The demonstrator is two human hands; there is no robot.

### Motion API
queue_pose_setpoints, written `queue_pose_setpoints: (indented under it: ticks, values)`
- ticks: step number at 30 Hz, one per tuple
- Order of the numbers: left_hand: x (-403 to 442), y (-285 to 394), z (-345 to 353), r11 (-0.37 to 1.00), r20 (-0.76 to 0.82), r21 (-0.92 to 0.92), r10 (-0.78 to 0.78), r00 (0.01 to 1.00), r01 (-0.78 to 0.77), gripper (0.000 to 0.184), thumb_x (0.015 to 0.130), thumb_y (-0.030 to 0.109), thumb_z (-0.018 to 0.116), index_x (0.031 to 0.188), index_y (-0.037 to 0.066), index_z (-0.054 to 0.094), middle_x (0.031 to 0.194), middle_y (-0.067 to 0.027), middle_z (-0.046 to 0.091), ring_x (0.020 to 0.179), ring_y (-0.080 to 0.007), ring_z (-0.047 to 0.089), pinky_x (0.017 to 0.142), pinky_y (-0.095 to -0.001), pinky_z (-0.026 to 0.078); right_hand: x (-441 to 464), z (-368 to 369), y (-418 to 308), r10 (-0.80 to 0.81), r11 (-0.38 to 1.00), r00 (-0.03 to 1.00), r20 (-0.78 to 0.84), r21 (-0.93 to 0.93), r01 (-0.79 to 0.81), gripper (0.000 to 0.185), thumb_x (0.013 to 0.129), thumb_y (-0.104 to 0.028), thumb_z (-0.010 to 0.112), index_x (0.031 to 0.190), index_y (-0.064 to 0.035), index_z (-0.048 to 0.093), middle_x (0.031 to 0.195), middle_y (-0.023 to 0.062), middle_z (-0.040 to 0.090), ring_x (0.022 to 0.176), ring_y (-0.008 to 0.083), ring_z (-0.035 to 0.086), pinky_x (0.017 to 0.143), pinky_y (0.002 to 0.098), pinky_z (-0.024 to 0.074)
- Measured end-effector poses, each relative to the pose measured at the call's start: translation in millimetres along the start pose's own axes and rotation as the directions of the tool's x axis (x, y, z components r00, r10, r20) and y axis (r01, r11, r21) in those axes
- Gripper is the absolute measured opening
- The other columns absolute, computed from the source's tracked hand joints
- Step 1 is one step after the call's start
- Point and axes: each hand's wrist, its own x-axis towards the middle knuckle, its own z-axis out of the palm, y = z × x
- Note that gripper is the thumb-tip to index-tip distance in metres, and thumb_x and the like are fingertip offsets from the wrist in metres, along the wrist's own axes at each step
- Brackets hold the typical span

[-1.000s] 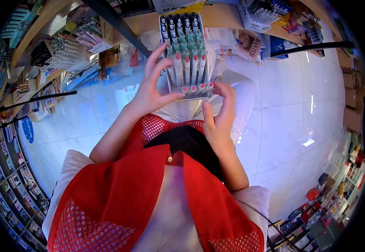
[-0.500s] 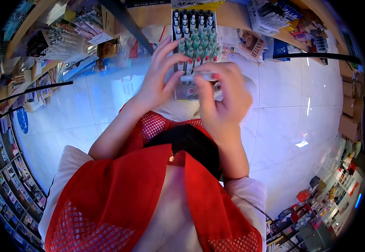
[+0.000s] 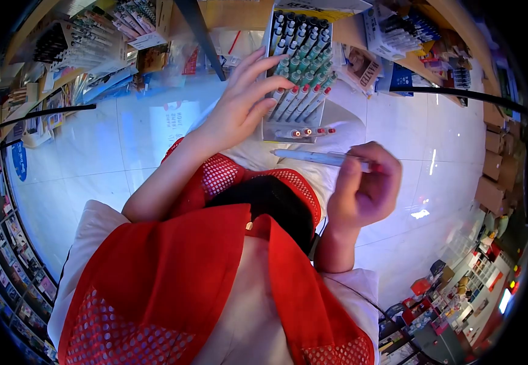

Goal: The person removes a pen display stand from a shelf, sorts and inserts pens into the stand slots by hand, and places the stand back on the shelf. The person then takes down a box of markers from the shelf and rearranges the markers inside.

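Note:
A display box [image 3: 269, 132] of pens stands upright over my lap, its rows topped in black, green and red. Several red-tipped pens [image 3: 303, 97] lean in its front rows, and a few more tips poke up at the near edge. Against the left side of the box rests my left hand [image 3: 239, 100], fingers spread and apart. To the right and nearer to me, my right hand [image 3: 367, 182] pinches a pale, clear-barrelled pen [image 3: 312, 157], which lies roughly level with its tip pointing left, clear of the box.
Wooden shelves with pen boxes [image 3: 93, 45] run along the top left. Another pen box [image 3: 388, 30] stands at the top right. A "WANTED" card [image 3: 359, 66] hangs beside the display box. Brown cartons [image 3: 492, 164] line the far right.
My right hand has taken hold of a pen from the near row and drawn it right and toward me. The box appears further right in view, with my left hand still beside it.

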Motion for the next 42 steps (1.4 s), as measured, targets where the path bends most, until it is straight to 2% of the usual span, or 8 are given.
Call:
queue_pose_setpoints:
  ticks: [7, 13, 19, 26, 31, 37, 40, 42]
  values:
    - [0, 4, 2, 0.999, 0.007, 0.029, 0.021, 1.0, -0.021, 0.031, 0.077, 0.004, 0.055, 0.106, 0.014, 0.056, 0.13, -0.0094, 0.039, 0.125, -0.0372, 0.027, 0.101, -0.0451, 0.026, -28, 23, 12, -0.224, 0.942, 0.96, 0.166, -0.215, 0.257, 0.021, 0.067, 0.007, 0.062, 0.086, 0.0017, 0.054, 0.065, 0.0087, 0.056, 0.047, 0.0156, 0.045, 0.04, 0.0235, 0.0356]
    - [1, 5, 1, 0.999, -0.011, 0.032, 0.021, 1.0, -0.02, 0.029, 0.077, 0.003, 0.055, 0.104, 0.014, 0.057, 0.129, -0.0094, 0.04, 0.125, -0.0371, 0.028, 0.101, -0.0449, 0.027, -18, 25, 6, -0.2, 0.916, 0.967, 0.158, -0.32, 0.242, 0.02, 0.066, 0.009, 0.063, 0.082, -0.001, 0.057, 0.065, 0.0049, 0.057, 0.044, 0.0104, 0.043, 0.037, 0.0203, 0.0323]
    - [1, 6, 1, 0.999, -0.007, 0.044, 0.01, 1.0, -0.01, 0.029, 0.076, 0.003, 0.055, 0.103, 0.013, 0.057, 0.129, -0.0093, 0.04, 0.125, -0.0371, 0.028, 0.101, -0.0448, 0.027, -4, 20, 4, -0.176, 0.919, 0.959, 0.22, -0.312, 0.24, 0.024, 0.062, 0.003, 0.068, 0.082, -0.0047, 0.059, 0.06, 0.0046, 0.05, 0.049, 0.02, 0.047, 0.046, 0.0297, 0.039]
    - [2, 9, 2, 0.999, 0.0, 0.036, 0.009, 1.0, -0.008, 0.032, 0.074, -0.001, 0.056, 0.103, 0.013, 0.057, 0.129, -0.0091, 0.04, 0.125, -0.038, 0.027, 0.101, -0.0457, 0.027, -2, 23, 10, -0.106, 0.88, 0.847, 0.521, -0.347, 0.324, 0.023, 0.062, -0.014, 0.071, 0.082, -0.0084, 0.061, 0.08, 0.0019, 0.054, 0.071, 0.019, 0.051, 0.062, 0.03, 0.038]
    - [3, 14, 1, 1.0, 0.033, 0.028, -0.008, 0.999, 0.007, 0.031, 0.073, -0.002, 0.057, 0.101, 0.011, 0.057, 0.129, -0.0092, 0.041, 0.125, -0.0392, 0.027, 0.101, -0.0469, 0.026, -13, 40, 12, -0.111, 0.751, 0.937, 0.333, -0.589, 0.298, 0.023, 0.061, -0.024, 0.068, 0.081, -0.0135, 0.063, 0.098, 0.0007, 0.053, 0.091, 0.0209, 0.048, 0.075, 0.0346, 0.0329]
    - [2, 16, 1, 1.0, 0.069, 0.009, -0.019, 0.997, 0.018, 0.03, 0.072, -0.003, 0.054, 0.099, 0.009, 0.057, 0.131, -0.0105, 0.04, 0.126, -0.0401, 0.025, 0.103, -0.0466, 0.023, -5, 47, 30, -0.134, 0.79, 0.95, 0.282, -0.548, 0.274, 0.028, 0.06, -0.025, 0.069, 0.085, -0.0139, 0.064, 0.116, 0.0062, 0.05, 0.106, 0.0274, 0.043, 0.088, 0.0404, 0.0295]
    - [2, 10, 0, 0.999, 0.023, -0.005, -0.041, 0.999, 0.041, 0.029, 0.072, -0.002, 0.054, 0.099, 0.008, 0.057, 0.131, -0.0109, 0.04, 0.126, -0.0394, 0.025, 0.103, -0.0463, 0.023, 0, 36, 26, -0.081, 0.853, 0.947, 0.311, -0.47, 0.227, 0.031, 0.068, -0.024, 0.067, 0.096, -0.0142, 0.065, 0.126, 0.0132, 0.042, 0.112, 0.0324, 0.038, 0.094, 0.041, 0.0269]
    - [1, 9, -4, 0.999, 0.015, 0.012, -0.053, 0.998, 0.053, 0.03, 0.072, -0.003, 0.054, 0.1, 0.007, 0.056, 0.131, -0.0122, 0.039, 0.128, -0.0385, 0.024, 0.103, -0.0462, 0.023, -1, 24, 38, 0.002, 0.921, 0.965, 0.263, -0.376, 0.101, 0.049, 0.075, -0.021, 0.063, 0.12, -0.0077, 0.049, 0.134, 0.0194, 0.03, 0.121, 0.0362, 0.031, 0.101, 0.0429, 0.023]
